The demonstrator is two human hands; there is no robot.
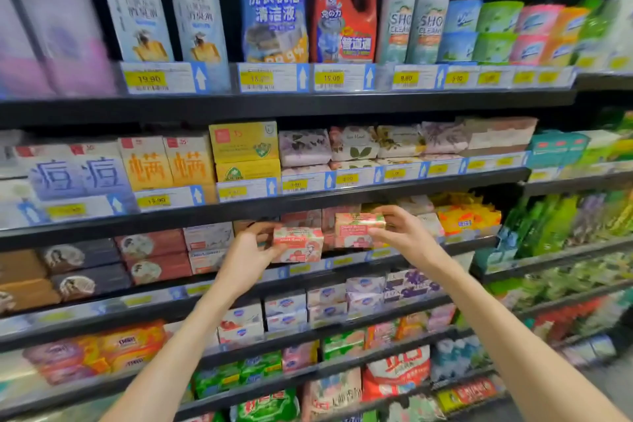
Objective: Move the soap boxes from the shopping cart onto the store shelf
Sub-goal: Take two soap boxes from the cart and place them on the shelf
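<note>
Soap boxes, 2 of them, are up at the store shelf right now! Left hand (251,248) has its fingers curled round a pink-and-white floral cardboard soap box (297,243), while the right hand (399,233) pinches a matching pink floral soap box (358,229) by its end. Both boxes hover at the front edge of the black metal shelf (404,252), the right one a touch higher and further in than the left.

Each box is gripped by its outer end, and that looks deliberate: the inner ends stay free, so the pair can slide in side by side without fingers in the way. Just behind them sit more pink boxes (301,217) of what seems the same kind, so this looks like the right slot.

To the left of the held boxes stand red cardboard boxes with a round portrait (150,245); to their right, yellow-orange packs (467,216).

Hard to call much more: the picture is smeared, print on the held boxes is unreadable, and the shopping cart is nowhere in view.
</note>
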